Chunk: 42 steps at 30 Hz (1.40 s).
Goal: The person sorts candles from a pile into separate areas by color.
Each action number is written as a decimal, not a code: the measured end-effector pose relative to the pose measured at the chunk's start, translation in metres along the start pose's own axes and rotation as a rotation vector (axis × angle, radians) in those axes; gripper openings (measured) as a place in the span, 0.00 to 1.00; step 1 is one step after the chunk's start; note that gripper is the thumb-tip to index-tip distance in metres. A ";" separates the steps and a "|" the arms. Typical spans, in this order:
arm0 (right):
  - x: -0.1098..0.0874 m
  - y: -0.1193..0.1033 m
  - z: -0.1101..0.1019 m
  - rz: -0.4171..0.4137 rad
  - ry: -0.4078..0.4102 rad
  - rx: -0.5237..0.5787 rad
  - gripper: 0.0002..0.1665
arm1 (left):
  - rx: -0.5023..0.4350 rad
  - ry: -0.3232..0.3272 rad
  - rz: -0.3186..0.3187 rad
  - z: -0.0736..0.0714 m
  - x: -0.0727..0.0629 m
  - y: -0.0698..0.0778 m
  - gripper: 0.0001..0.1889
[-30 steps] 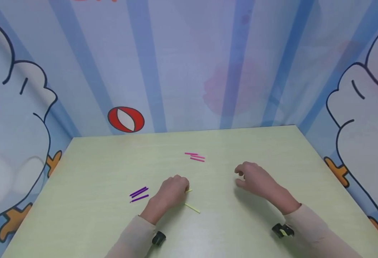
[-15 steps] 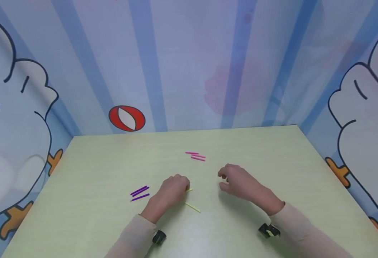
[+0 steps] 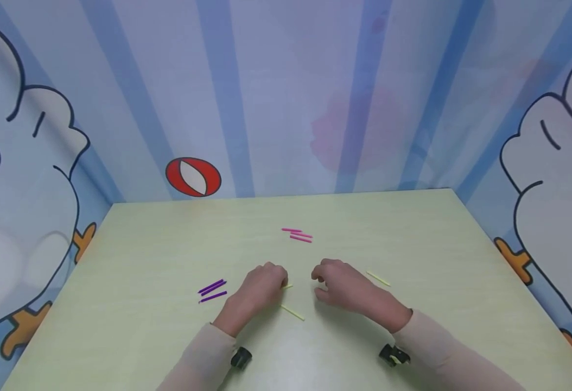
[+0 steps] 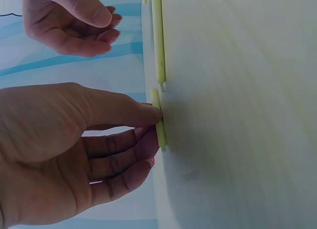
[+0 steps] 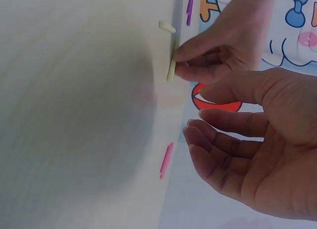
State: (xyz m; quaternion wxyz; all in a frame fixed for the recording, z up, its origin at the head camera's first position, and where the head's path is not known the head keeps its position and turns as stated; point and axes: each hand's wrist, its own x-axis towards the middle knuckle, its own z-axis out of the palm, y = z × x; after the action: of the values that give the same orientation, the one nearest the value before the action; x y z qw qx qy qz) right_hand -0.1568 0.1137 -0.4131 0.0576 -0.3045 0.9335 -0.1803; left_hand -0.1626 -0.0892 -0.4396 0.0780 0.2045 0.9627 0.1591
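Note:
My left hand [image 3: 262, 286] pinches a thin yellow candle [image 4: 159, 122] between thumb and fingers, low at the tabletop. Its wick end points down in the left wrist view. A second yellow candle [image 3: 293, 313] lies just nearer to me, beside that hand. To the right, my right hand [image 3: 342, 287] hovers over the table with loosely curved fingers and nothing in them; thumb and fingertips [image 5: 192, 132] stand apart. Behind its wrist a third yellow candle [image 3: 379, 278] lies on the table.
Three purple candles [image 3: 213, 290] lie left of my left hand. Farther back are three pink candles [image 3: 300, 235]. The pale table [image 3: 169, 233] ends at a printed cloth backdrop [image 3: 286, 108] with cartoon figures on both sides.
The right hand has moved left, closer to the left hand, and the third yellow candle has come into view behind it. The left hand keeps its place and its pinch.

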 end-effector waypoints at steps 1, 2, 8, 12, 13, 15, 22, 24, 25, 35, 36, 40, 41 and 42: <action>0.000 -0.001 0.002 -0.008 -0.003 0.003 0.11 | 0.000 -0.002 -0.002 0.000 0.000 0.000 0.06; 0.000 -0.003 0.004 -0.016 -0.006 0.005 0.11 | 0.001 -0.004 -0.004 0.000 0.000 0.000 0.06; 0.002 -0.010 0.015 -0.062 -0.027 -0.006 0.10 | 0.000 -0.003 -0.003 0.000 0.000 0.000 0.06; 0.003 -0.015 0.022 -0.109 -0.032 -0.035 0.08 | 0.015 0.015 0.019 0.000 0.001 -0.001 0.08; 0.003 -0.016 0.024 -0.124 -0.030 -0.040 0.07 | 0.018 0.020 0.025 0.000 0.001 -0.001 0.08; 0.004 -0.018 0.027 -0.153 -0.033 -0.044 0.05 | 0.019 0.027 0.035 -0.001 0.002 -0.002 0.09; 0.003 -0.026 0.034 -0.184 -0.071 -0.063 0.08 | 0.011 0.042 0.053 0.000 0.001 -0.002 0.13; 0.003 -0.028 0.034 -0.183 -0.077 -0.068 0.09 | 0.014 0.042 0.053 0.000 0.001 -0.002 0.14; 0.003 -0.029 0.035 -0.182 -0.079 -0.070 0.09 | 0.016 0.041 0.052 0.000 0.001 -0.002 0.14; 0.003 -0.030 0.038 -0.173 -0.077 -0.058 0.10 | 0.022 0.031 0.052 -0.001 0.001 -0.003 0.09; 0.003 -0.030 0.038 -0.170 -0.079 -0.060 0.10 | 0.021 0.030 0.049 -0.001 0.001 -0.003 0.09; 0.003 -0.030 0.039 -0.156 -0.087 -0.076 0.08 | 0.023 0.029 0.047 -0.001 0.001 -0.003 0.08; 0.003 -0.030 0.039 -0.155 -0.087 -0.078 0.08 | 0.024 0.028 0.047 -0.001 0.001 -0.003 0.08; 0.003 -0.030 0.039 -0.154 -0.086 -0.079 0.08 | 0.025 0.029 0.048 -0.001 0.001 -0.003 0.08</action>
State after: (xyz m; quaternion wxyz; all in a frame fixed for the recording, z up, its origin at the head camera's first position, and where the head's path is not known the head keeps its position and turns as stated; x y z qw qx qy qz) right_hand -0.1346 0.0777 -0.4383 0.0716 -0.3850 0.9103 -0.1337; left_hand -0.1645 -0.0920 -0.4402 0.0577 0.2261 0.9605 0.1516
